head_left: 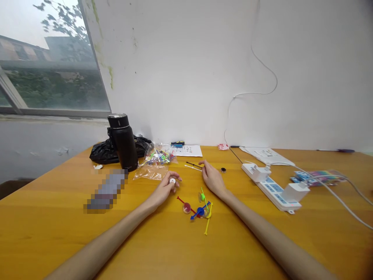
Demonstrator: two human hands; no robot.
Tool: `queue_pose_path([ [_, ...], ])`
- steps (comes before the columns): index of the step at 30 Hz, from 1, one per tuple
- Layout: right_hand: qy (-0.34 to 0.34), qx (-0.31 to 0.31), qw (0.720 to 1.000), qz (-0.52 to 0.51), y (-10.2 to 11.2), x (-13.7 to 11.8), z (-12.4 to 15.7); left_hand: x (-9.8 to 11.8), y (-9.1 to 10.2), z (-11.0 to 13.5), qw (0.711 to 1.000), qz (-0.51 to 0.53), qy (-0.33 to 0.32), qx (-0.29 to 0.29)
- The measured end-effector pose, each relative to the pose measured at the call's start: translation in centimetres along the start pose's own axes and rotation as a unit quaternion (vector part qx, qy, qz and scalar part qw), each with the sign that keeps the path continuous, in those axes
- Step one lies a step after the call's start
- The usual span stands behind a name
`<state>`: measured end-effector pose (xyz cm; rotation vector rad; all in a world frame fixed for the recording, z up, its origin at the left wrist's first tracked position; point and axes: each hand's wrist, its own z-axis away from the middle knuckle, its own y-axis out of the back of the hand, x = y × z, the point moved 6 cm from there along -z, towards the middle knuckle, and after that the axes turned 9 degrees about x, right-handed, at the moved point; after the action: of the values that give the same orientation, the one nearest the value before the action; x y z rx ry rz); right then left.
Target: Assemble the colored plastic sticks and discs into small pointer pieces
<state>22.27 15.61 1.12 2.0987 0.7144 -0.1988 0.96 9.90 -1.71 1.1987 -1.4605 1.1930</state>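
My left hand point(163, 190) has its fingers curled round a small white disc point(172, 181), held between thumb and fingers. My right hand point(212, 177) is over the table with its fingers bent and apart, at the near ends of a black arrow point(192, 165) and a white arrow point(192, 168). Whether its fingertips touch them is hidden. Between my forearms lies a cluster of spinner arrows on clear suction-cup-like discs: a red one point(187, 207), a blue one point(200, 211), a green one point(203, 197) and a yellow one point(207, 223).
A black flask point(124, 144) stands at left before a black plastic bag point(100, 152). Clear bags of coloured parts point(160, 155) lie beside it. A small black round piece point(223, 170) is right of my hand. A power strip point(272, 190) with chargers and cables is at right.
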Motion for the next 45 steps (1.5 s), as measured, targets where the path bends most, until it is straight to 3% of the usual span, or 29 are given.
queue_pose_path([
  [7,0.023,-0.013,0.989,-0.147,1.6,-2.7,2.8,-0.3,-0.4,0.3,1.000,0.003,-0.015,-0.027],
  [12,0.189,-0.066,0.959,-0.199,2.7,-7.5,4.4,0.2,-1.3,1.1,0.996,-0.020,-0.019,-0.080],
  [16,0.244,-0.093,0.953,-0.153,2.5,-8.9,4.9,0.4,-1.7,1.5,0.993,-0.046,-0.022,-0.107],
  [26,0.238,-0.087,0.948,-0.191,2.8,-8.3,4.8,0.8,-2.0,1.7,0.989,-0.020,-0.003,-0.148],
  [30,0.221,-0.074,0.951,-0.205,3.2,-8.2,4.7,0.9,-1.8,1.6,0.990,-0.039,0.001,-0.132],
  [35,0.188,-0.005,0.959,-0.210,4.2,-7.1,3.9,0.6,-1.3,1.2,0.994,-0.061,-0.013,-0.085],
  [45,0.103,0.087,0.971,-0.199,5.4,-2.4,1.7,0.3,-1.2,1.1,0.994,-0.069,-0.011,-0.086],
])
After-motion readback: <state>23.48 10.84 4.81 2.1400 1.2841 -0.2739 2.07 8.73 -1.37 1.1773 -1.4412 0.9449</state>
